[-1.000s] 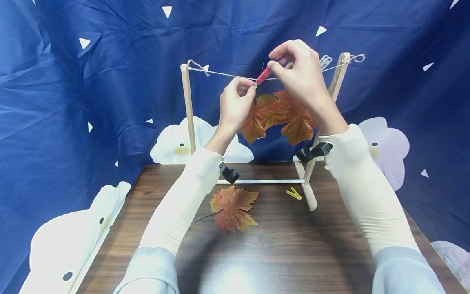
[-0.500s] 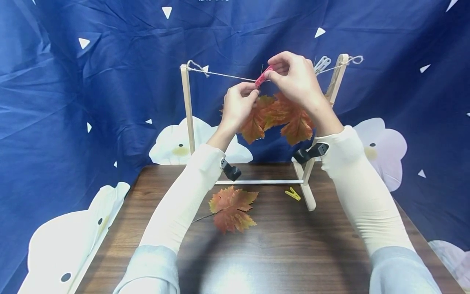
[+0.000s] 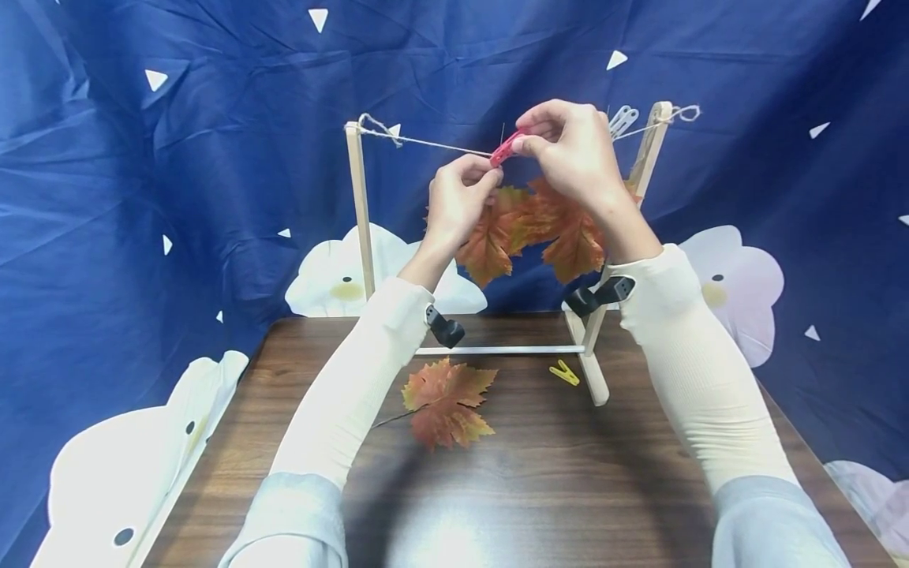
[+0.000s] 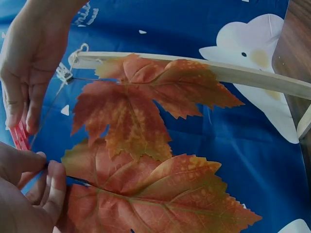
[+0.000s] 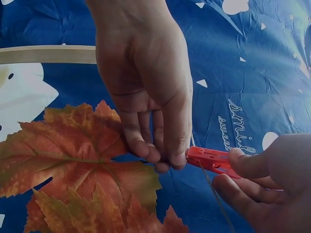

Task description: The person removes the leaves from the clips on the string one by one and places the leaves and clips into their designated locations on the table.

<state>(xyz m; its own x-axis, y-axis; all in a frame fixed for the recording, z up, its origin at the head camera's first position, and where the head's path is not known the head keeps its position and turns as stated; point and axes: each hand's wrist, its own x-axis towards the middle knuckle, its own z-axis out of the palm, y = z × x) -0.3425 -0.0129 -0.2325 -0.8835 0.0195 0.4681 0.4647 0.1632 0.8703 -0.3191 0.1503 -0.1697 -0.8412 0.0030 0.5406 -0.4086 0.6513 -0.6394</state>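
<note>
On the off-white twine (image 3: 447,147), 1 jagged orange leaf (image 4: 133,102) hangs by a white plastic clothespin (image 3: 621,122); there the left hand (image 3: 457,203) pinches a broad orange leaf (image 4: 155,196), the right hand (image 3: 580,158) a red plastic clothespin (image 3: 503,150); a red-yellow leaf (image 3: 449,404) and yellow plastic clothespin (image 3: 565,373) lie unused on the table (image 3: 561,473).

From here, the red peg (image 5: 204,156) looks glossy plastic, the leaves (image 4: 150,201) matt cloth, string (image 3: 440,145) rough fibre, frame (image 3: 360,205) smooth wood, surface (image 3: 604,473) shiny wood-grain, backdrop (image 3: 213,158) creased cloth.
</note>
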